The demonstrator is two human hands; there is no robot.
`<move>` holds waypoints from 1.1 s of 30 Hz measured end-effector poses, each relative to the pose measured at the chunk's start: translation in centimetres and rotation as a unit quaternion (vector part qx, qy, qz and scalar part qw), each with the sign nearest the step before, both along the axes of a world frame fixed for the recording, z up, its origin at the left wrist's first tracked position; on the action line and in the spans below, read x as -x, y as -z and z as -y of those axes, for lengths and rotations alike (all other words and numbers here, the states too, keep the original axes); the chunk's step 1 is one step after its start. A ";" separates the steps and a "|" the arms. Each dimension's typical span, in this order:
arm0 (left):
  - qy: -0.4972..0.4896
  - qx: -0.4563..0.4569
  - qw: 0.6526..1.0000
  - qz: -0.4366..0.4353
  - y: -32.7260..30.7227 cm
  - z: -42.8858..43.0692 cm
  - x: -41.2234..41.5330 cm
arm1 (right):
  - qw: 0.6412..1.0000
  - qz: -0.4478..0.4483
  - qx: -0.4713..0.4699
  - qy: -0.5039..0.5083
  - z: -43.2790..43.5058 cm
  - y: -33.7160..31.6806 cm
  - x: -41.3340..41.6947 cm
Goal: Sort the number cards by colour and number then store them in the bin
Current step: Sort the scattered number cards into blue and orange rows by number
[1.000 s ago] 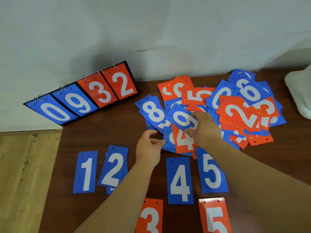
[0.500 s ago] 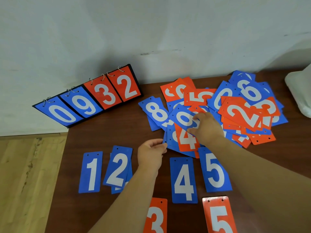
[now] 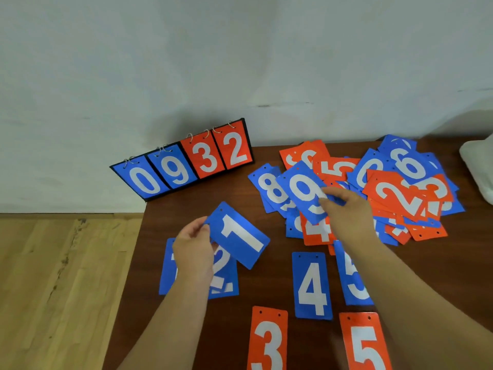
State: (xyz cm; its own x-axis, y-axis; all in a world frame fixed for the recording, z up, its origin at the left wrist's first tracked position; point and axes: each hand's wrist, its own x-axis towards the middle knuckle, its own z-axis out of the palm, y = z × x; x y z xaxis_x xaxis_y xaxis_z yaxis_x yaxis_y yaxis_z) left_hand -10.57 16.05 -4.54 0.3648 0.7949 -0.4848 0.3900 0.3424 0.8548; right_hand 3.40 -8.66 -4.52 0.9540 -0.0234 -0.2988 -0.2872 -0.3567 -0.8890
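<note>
We see the thumb and fingertips of the left hand pinching the upper left end of a blue 1 card. The card is held tilted in the lower middle of the frame. It partly covers the blue 2 cards lying on the table, and the hand itself hides much of a second blue 1 at the left end of that row.

Towards the centre right, the right hand pinches the lower end of a blue 9 card, thumb on its face and the other fingers curled behind. This card is raised slightly at the left side of the pile of cards. The pile is a loose heap of blue and red number cards spread across the upper right of the brown table.

Below the hands we find more cards laid flat and apart. A blue 4 lies beside a blue 5, which the right forearm partly crosses. A red 3 and a red 5 lie at the bottom edge of the frame.

At the upper left corner of the table, a flip scoreboard leans by the wall, showing blue 0 and 9, then red 3 and 2. A white object is cut off by the right edge, and we cannot tell what it is. Pale wood floor fills the lower left.
</note>
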 end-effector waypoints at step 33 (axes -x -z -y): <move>0.393 -0.155 0.904 -0.069 0.7 -5.7 11.1 | 0.987 -0.153 -0.054 0.017 -7.9 -1.3 21.5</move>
